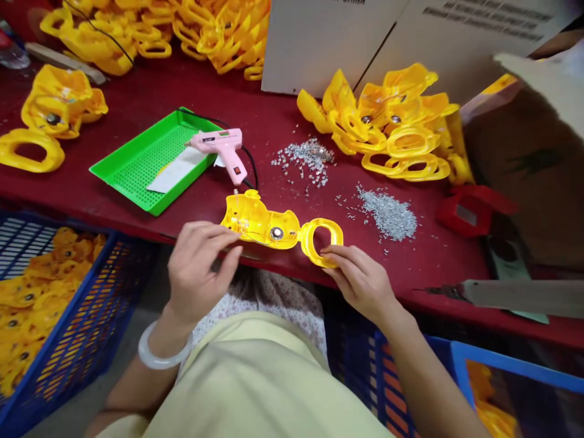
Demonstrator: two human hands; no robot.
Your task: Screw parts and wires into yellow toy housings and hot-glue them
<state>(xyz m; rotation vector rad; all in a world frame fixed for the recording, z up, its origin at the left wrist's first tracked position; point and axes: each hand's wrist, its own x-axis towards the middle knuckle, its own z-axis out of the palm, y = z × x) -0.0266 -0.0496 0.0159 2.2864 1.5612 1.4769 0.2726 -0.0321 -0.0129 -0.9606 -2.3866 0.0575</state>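
A yellow plastic shell (267,225) with a ring handle and a small round metal part inside lies at the near edge of the dark red table (274,121). My left hand (198,267) pinches its left end with fingers closed. My right hand (360,277) grips the ring handle at its right end. A pink glue gun (225,152) rests just beyond the shell, its nozzle over a green tray (137,167).
Two heaps of small silver screws (387,213) lie right of the glue gun. Piles of yellow shells (396,125) sit at right, left and back. A cardboard box (347,42) stands behind. Blue crates (68,304) of shells flank my lap. A powered screwdriver (511,295) lies at right.
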